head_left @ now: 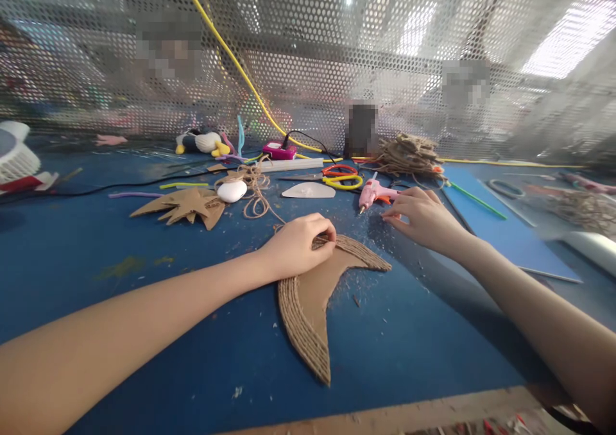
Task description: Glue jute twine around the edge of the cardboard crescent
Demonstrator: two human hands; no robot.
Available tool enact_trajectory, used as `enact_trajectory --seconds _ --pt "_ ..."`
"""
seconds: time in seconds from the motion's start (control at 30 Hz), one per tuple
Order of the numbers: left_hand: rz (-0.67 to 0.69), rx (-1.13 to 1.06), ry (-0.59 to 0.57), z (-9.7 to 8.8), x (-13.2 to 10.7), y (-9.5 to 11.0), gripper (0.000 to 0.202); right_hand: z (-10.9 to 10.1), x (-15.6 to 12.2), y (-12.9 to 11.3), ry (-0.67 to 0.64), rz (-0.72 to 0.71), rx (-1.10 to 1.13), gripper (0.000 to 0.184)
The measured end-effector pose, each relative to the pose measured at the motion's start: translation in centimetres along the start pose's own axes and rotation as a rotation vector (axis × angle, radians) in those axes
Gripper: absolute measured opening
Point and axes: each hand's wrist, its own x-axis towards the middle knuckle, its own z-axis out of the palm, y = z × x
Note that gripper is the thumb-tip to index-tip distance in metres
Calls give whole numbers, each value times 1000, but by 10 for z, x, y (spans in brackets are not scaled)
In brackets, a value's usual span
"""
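Note:
A crescent-shaped cardboard piece (317, 294) lies flat on the blue table, rows of brown twine (299, 329) running along its outer curve. My left hand (301, 246) rests over its upper part, fingers curled and pinching the twine at the edge. From there a loose strand leads back to a tangled heap of twine (257, 188). My right hand (423, 217) hovers beside the handle of a pink glue gun (370, 193), fingers loosely bent and apart. The glue gun lies with its nozzle toward me; whether my fingertips touch it is hard to see.
Scissors (344, 179) and a white oval piece (308, 190) lie behind the crescent. Spiky cardboard shapes (187, 205) and a white egg-shaped object (231, 191) are at left. A blue board (505, 223) lies right, a twine bundle (409, 156) behind. Perforated metal mesh (308, 56) stands at the back.

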Motion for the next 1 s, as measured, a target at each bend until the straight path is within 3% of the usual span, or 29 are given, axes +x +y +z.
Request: enact_trajectory --seconds 0.2,0.27,0.37,0.43,0.53,0.7,0.8,0.9,1.0 --pt "-7 6 -8 0 1 -1 8 5 7 -7 93 85 -12 23" --pt "-10 5 -11 0 1 0 8 3 7 -5 198 156 133 20" --pt "-9 8 -15 0 0 0 9 -3 7 -3 313 241 526 13" --pt "-4 9 -12 0 0 0 8 -8 6 -5 275 281 745 15" --pt "-1 9 -6 0 0 0 8 -14 5 -9 184 320 845 22" --pt "-6 10 -13 0 0 -1 8 -18 2 -2 118 320 651 21" --pt "-7 8 -15 0 0 -1 8 -16 0 11 96 161 439 17" --pt "-4 3 -12 0 0 -1 8 -10 -1 21 104 -26 255 24" --pt "-5 5 -12 0 0 -1 8 -4 -1 26 127 -100 146 30"
